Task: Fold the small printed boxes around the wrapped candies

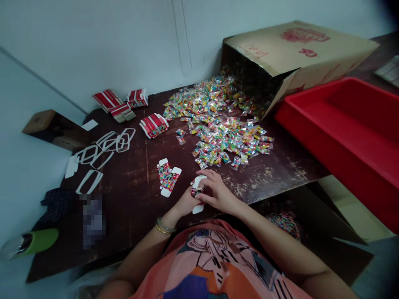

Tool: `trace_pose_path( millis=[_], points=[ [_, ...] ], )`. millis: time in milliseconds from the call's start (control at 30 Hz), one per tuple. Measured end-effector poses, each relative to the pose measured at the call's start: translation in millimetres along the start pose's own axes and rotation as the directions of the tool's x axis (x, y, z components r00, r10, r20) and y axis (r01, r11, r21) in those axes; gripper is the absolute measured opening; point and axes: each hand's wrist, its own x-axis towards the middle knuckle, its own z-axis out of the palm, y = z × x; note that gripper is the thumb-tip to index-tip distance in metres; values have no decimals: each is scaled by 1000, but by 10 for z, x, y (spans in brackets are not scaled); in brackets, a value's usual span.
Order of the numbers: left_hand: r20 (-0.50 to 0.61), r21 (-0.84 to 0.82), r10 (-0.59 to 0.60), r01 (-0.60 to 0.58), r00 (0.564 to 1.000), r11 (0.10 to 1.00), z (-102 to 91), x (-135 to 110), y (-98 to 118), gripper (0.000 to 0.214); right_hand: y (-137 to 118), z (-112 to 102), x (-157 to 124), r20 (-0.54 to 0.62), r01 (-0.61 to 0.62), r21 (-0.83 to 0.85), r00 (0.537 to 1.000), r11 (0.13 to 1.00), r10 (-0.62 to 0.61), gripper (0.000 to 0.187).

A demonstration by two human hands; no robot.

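Left hand (186, 202): grasping small carton (197, 192).
Right hand (219, 193): gripping it too.
White flaps (198, 209): protruding (both ends); could crease if squeezed.

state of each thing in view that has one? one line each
Left hand: holding small carton
Right hand: on the same carton, fingers bent
Small carton: white end flaps out
Nearby cartons: overlapping, flaps out
White loops: loose, mostly overlapping
Candy packets: heaped, loose
Cardboard box: on its side, open toward packets
Red tray: open-topped
Green bottle: upright or lying, unclear
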Motion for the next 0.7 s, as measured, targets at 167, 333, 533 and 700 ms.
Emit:
trace_pose_path(
  millis=[167,333,533,700],
  points=[
    [-34,-50,-49,47,998,998,183,-35,-63,40,152,-60,-97,124,-101,183,989,978,79,29],
    [309,55,-124,112,943,992,98,-131,-120,43,106,-144,-316,247,-260,327,952,908,183,32],
    [102,80,41,-49,994,996,306,-87,-93,36,124,-39,-539,-46,-302,281,944,911,327,22],
    [-176,94,169,-154,970,984,452,-157,-40,37,225,-43,-688,-141,-379,428,869,820,475,26]
  ],
)
